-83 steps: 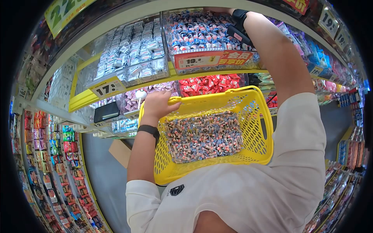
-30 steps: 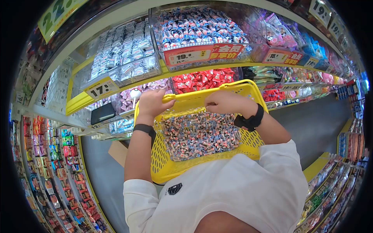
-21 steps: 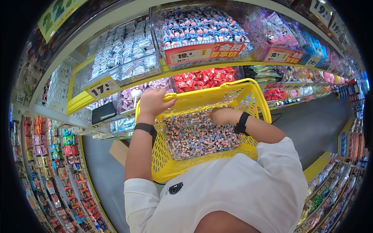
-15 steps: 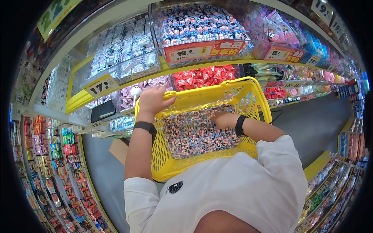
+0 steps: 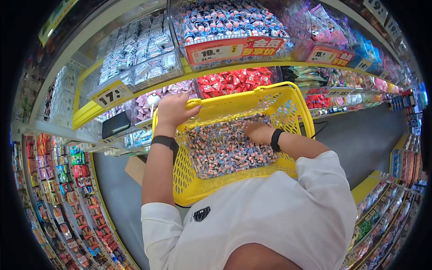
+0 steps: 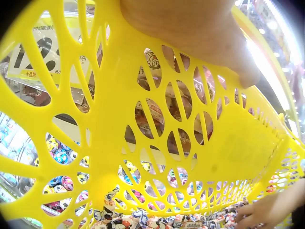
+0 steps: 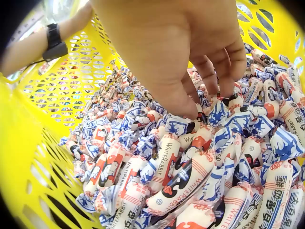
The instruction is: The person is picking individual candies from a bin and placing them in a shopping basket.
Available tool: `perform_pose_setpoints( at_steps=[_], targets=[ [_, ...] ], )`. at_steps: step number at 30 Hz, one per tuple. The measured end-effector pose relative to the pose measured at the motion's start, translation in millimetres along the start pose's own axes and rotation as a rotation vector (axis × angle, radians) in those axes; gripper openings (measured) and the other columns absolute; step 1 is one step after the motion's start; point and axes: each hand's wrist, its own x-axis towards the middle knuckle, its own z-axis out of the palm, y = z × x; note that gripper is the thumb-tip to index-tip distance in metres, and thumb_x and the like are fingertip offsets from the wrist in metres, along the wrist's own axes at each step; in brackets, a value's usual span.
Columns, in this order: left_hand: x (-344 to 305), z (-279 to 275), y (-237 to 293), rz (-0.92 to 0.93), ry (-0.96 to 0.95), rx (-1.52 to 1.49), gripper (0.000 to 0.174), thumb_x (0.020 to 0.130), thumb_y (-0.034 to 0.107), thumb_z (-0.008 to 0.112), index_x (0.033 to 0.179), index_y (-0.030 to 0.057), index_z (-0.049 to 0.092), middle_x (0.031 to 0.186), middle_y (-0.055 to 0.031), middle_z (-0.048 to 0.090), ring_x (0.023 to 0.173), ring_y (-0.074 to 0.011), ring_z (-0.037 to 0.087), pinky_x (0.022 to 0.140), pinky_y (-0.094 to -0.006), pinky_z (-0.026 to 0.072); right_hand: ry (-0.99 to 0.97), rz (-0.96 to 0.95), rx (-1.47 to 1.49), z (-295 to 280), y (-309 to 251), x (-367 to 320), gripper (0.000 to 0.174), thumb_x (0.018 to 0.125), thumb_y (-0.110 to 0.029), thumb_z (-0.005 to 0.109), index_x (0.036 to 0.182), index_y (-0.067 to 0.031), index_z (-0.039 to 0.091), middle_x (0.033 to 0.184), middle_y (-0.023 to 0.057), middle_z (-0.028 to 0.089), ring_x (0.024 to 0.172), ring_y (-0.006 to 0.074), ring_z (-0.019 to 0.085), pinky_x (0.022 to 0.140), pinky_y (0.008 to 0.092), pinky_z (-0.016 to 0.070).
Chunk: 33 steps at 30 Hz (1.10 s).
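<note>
A yellow plastic shopping basket with slotted walls is in front of the person's body in the head view. My left hand grips its far-left rim, the thumb lying toward the inside. Wrapped White Rabbit candies cover the basket's floor. Inside, my right hand reaches down to the pile near the right end. In the right wrist view, the fingers and thumb are spread apart and bent downward, their tips touching the candies, some tips hidden among the wrappers.
Behind the basket, a clear bin of blue-and-white wrapped candies stands on a yellow-edged shelf. Red-wrapped candies lie below. A dark phone-like slab sits at left, beside a white-and-red ball on a stick. Snack racks stand at left.
My right hand has come down from the upper candy bin, passed over the basket and lowered into the pile. My left hand has stayed on the rim.
</note>
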Motion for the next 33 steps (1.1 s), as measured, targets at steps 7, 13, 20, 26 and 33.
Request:
perform_pose_setpoints(
  at_steps=[7, 13, 20, 26, 33],
  targets=[
    [0.1, -0.7, 1.3, -0.005, 0.008, -0.021, 0.042, 0.074, 0.049, 0.073, 0.083, 0.0083, 0.066, 0.071, -0.0112, 0.063, 0.068, -0.0310, 0.063, 0.061, -0.0438, 0.0492, -0.213, 0.059, -0.176, -28.1, -8.6, -2.8, 0.036, 0.087, -0.004, 0.064, 0.123, 0.0009, 0.063, 0.134, 0.0224, 0.051, 0.102, 0.0354, 0.064, 0.081, 0.0487, 0.0562],
    [-0.1, -0.7, 0.8, -0.010, 0.004, -0.019, 0.041, 0.075, 0.049, 0.073, 0.082, 0.0088, 0.066, 0.071, -0.0108, 0.063, 0.068, -0.0310, 0.063, 0.061, -0.0439, 0.0491, -0.098, 0.031, -0.234, 2.5, 3.2, 4.3, 0.048, 0.085, 0.000, 0.066, 0.132, 0.0010, 0.056, 0.133, 0.0234, 0.052, 0.100, 0.0345, 0.065, 0.075, 0.0466, 0.0573],
    [0.0, -0.6, 0.8, -0.012, -0.001, -0.009, 0.042, 0.075, 0.049, 0.073, 0.083, 0.0085, 0.067, 0.073, -0.0111, 0.064, 0.069, -0.0308, 0.064, 0.062, -0.0435, 0.0496, -0.014, 0.049, -0.170, 3.2, 6.2, 3.0, 0.045, 0.078, 0.000, 0.068, 0.122, -0.0081, 0.062, 0.116, 0.0171, 0.061, 0.102, 0.0348, 0.066, 0.082, 0.0473, 0.0539],
    [-0.1, -0.7, 1.1, -0.020, -0.019, -0.007, 0.043, 0.075, 0.050, 0.073, 0.085, 0.0084, 0.068, 0.074, -0.0111, 0.065, 0.070, -0.0308, 0.064, 0.063, -0.0440, 0.0499, -0.056, 0.058, -0.151, 13.5, 15.2, 12.3, 0.062, 0.083, 0.003, 0.064, 0.142, -0.0055, 0.045, 0.115, 0.0202, 0.063, 0.095, 0.0348, 0.067, 0.073, 0.0473, 0.0566],
    [-0.1, -1.2, 1.5, -0.015, -0.008, -0.016, 0.043, 0.075, 0.050, 0.073, 0.083, 0.0082, 0.066, 0.072, -0.0112, 0.064, 0.069, -0.0311, 0.063, 0.062, -0.0441, 0.0494, 0.088, 0.098, -0.098, 15.7, 11.9, 7.3, 0.041, 0.076, -0.003, 0.069, 0.116, -0.0076, 0.062, 0.101, 0.0177, 0.066, 0.098, 0.0350, 0.066, 0.082, 0.0474, 0.0532]
  ],
)
